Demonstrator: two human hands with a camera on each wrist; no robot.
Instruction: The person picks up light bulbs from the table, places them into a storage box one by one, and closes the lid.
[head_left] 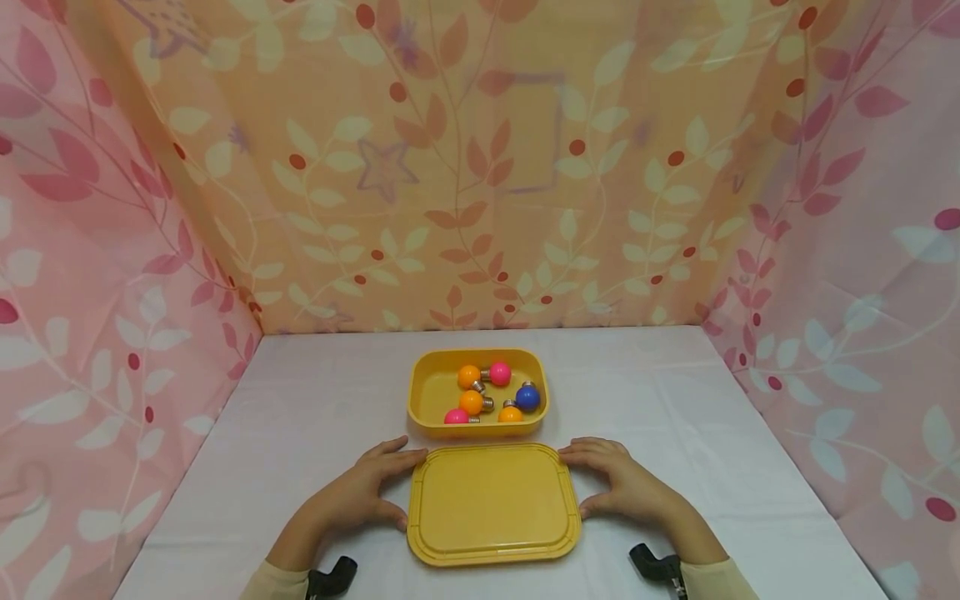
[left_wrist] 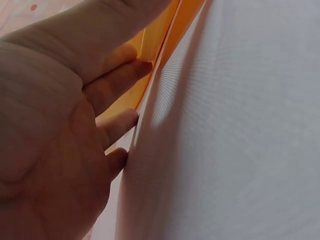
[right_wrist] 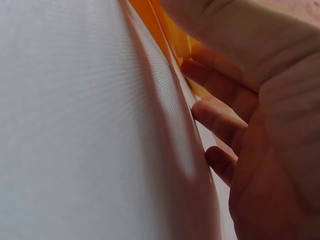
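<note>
A yellow lid (head_left: 493,504) with rounded corners lies on the white cloth, its flat face up. My left hand (head_left: 363,487) is at its left edge, fingertips by the upper left corner and thumb lower down. On the other side my right hand (head_left: 618,483) mirrors this, with fingers and thumb at the right edge. Both wrist views show relaxed, spread fingers, some tips resting on the cloth (left_wrist: 240,125). Just beyond the lid stands an open yellow box (head_left: 431,392). Inside it lie several small bulbs: orange (head_left: 471,402), pink (head_left: 499,373) and one blue bulb (head_left: 528,397).
White cloth (head_left: 315,375) covers the table. A floral curtain (head_left: 465,167) rises behind it, with pink patterned fabric (head_left: 75,292) at the left and more at the right (head_left: 862,292). Black wrist devices (head_left: 332,577) sit at both cuffs.
</note>
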